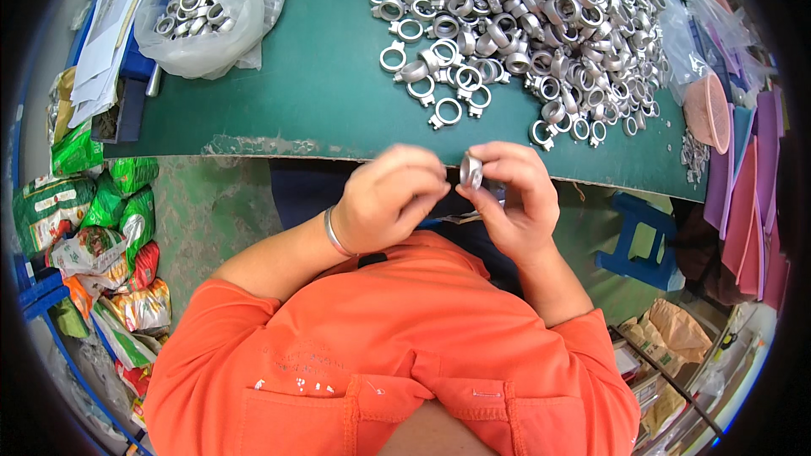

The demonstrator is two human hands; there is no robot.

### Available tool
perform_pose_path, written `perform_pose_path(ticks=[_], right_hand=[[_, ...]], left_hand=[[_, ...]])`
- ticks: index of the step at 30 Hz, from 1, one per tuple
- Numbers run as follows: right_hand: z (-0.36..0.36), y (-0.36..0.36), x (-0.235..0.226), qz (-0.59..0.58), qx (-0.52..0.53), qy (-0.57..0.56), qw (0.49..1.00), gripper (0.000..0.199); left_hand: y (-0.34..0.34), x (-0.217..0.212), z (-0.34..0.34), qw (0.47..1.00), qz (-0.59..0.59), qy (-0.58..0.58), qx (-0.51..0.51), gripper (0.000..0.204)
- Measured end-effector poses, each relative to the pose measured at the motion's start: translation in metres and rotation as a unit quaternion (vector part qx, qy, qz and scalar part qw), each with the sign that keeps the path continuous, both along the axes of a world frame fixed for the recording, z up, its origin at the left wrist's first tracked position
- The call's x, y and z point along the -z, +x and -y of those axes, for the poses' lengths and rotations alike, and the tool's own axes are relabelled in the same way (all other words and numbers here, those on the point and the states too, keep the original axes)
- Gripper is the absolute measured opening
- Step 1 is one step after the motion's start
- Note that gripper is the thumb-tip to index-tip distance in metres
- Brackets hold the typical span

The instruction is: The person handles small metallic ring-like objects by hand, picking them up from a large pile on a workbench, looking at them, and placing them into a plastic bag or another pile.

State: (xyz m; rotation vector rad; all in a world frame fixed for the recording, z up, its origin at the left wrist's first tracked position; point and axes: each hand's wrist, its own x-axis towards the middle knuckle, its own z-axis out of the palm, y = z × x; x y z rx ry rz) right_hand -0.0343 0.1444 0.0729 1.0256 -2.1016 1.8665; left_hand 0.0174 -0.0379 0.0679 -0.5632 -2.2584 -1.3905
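The right hand (525, 207) is pinching a ring (471, 171) between thumb and fingers, the ring sitting right out at the tips of that grip, near the edge of the surface (296, 101). Just beside it, the left hand (384, 203) is holding its fingers bunched, hiding whether they're gripping anything, while a pile (549, 34) is lying beyond!

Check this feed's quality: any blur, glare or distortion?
Head view: black corners, with fisheye bending toward the rim; head view: left hand looks slightly motion-blurred at the fingers; head view: pale highlights on the metal ring in the right hand and on the plastic bag.
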Motion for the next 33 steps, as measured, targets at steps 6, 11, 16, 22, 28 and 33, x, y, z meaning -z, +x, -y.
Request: perform_pose_path(ticks=[6, 11, 16, 22, 28, 33], right_hand=[[-0.013, -0.004, -0.02, -0.074, -0.108, 0.233, 0.964, 0.024], [0.004, -0.032, -0.019, -0.205, 0.02, 0.276, 0.939, 0.029], [0.019, -0.058, -0.016, -0.217, 0.107, 0.313, 0.918, 0.023], [0.008, -0.038, -0.014, -0.094, 0.055, 0.207, 0.972, 0.016], [0.001, -0.011, -0.008, 0.27, -0.083, -0.067, 0.957, 0.007], [0.0, -0.004, -0.006, 0.334, -0.129, -0.136, 0.924, 0.009]], left_hand=[[0.025, 0.046, 0.005, 0.937, 0.168, -0.274, 0.137, 0.039], [0.04, 0.063, 0.02, 0.864, 0.239, -0.416, 0.153, 0.031], [0.044, 0.069, 0.021, 0.853, 0.225, -0.434, 0.181, 0.03], [0.039, 0.072, 0.022, 0.859, 0.25, -0.408, 0.18, 0.027], [0.018, 0.025, 0.011, 0.959, 0.223, -0.053, 0.169, 0.013], [0.011, -0.007, 0.0, 0.95, 0.237, 0.194, 0.068, 0.015]])
